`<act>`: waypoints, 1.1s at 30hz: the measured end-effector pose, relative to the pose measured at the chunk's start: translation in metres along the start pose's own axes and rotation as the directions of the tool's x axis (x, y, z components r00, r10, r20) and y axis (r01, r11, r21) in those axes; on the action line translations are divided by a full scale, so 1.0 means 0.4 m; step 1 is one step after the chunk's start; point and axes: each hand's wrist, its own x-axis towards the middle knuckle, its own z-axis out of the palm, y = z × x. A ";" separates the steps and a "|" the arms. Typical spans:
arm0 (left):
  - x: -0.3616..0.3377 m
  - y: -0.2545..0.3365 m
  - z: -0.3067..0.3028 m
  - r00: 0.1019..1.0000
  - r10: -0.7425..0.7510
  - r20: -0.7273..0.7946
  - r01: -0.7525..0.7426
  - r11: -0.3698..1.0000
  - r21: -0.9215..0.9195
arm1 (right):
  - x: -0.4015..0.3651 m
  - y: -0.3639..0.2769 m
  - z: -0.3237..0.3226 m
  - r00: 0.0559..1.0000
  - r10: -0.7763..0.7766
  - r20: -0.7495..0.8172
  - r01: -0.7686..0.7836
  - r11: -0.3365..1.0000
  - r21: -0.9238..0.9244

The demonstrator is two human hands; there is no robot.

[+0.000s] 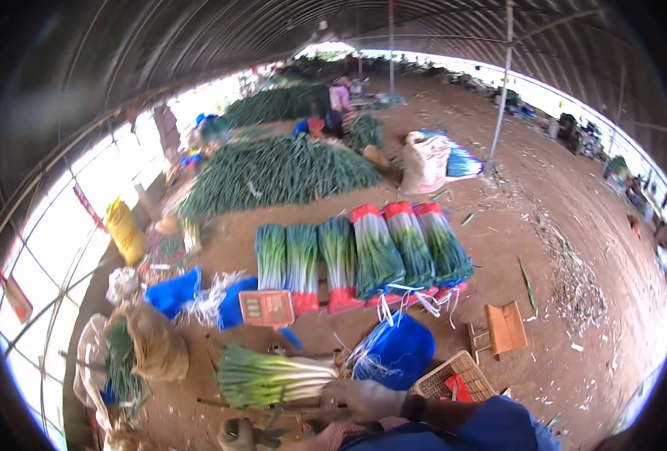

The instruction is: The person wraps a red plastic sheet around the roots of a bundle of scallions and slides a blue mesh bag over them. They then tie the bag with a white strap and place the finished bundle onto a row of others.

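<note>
A loose bunch of green onions (273,379) lies before me, green tops to the left and white ends to the right. My right hand (360,398), in a pale glove, is at the white root ends; motion blur hides its fingers. Low at the bottom edge, my left hand (239,434) is closed around some green onion leaves (269,436), just below the bunch. A blue bag (401,352) with white ties on it lies beyond my right hand. Behind the bunch stands a red box with a display panel (266,307).
Several packed green onion bundles (337,255) with red wraps lie in a row ahead. A plastic basket (454,376) and a small orange seat (506,328) are at right. A sack (153,346) stands left. Farther back are a large onion heap (281,173) and a person (339,98).
</note>
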 end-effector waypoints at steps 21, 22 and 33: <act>-0.050 0.042 0.216 0.986 -0.107 0.131 0.107 0.994 0.007 | 0.143 -0.076 0.110 0.984 -0.007 0.176 0.063 0.948 -0.312; -0.061 0.027 0.204 0.984 -0.103 0.145 0.093 0.993 0.079 | 0.143 -0.056 0.124 0.983 -0.033 0.179 0.088 0.946 -0.311; -0.164 -0.123 0.179 0.928 -0.326 0.181 0.373 0.799 -0.472 | 0.157 -0.041 0.182 0.960 -0.082 0.267 0.171 0.928 -0.331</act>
